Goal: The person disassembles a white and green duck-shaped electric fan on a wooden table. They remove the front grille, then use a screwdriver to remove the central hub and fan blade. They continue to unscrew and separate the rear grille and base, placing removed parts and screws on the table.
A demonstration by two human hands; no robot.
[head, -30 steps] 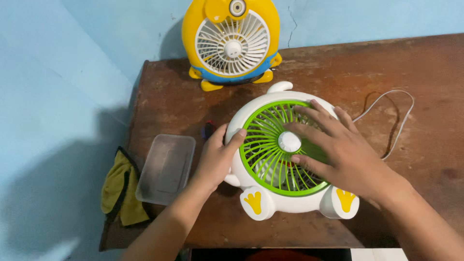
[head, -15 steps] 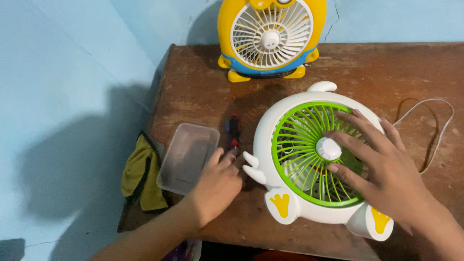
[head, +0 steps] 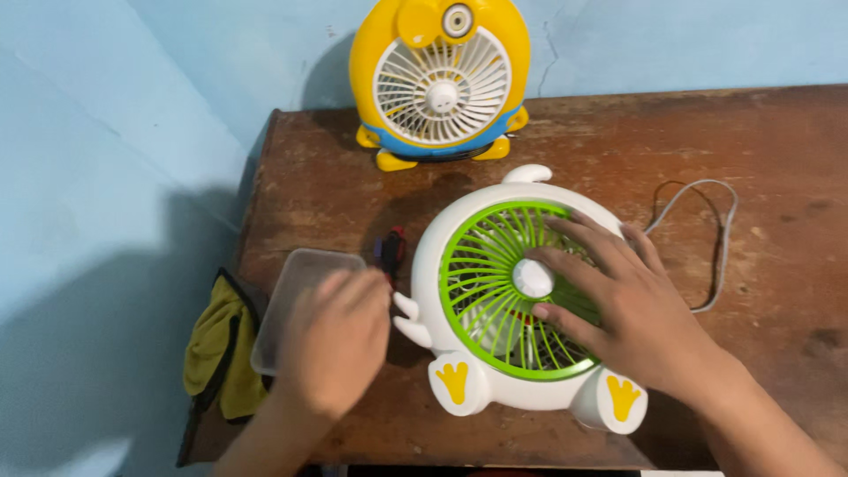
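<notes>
Green grille of the white fan (head: 495, 291) lies face up near the table's (head: 618, 141) front edge; the right hand (head: 618, 305) rests on it, fingers spread wide. The left hand (head: 336, 340) is blurred beside a screwdriver (head: 389, 252) and a clear box (head: 291, 296); whether it grips anything, I cannot tell

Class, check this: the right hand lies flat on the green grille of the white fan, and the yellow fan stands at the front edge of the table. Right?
Not quite. The head view shows the yellow fan at the back edge, against the wall. The right hand does lie on the green grille of the white fan.
</notes>
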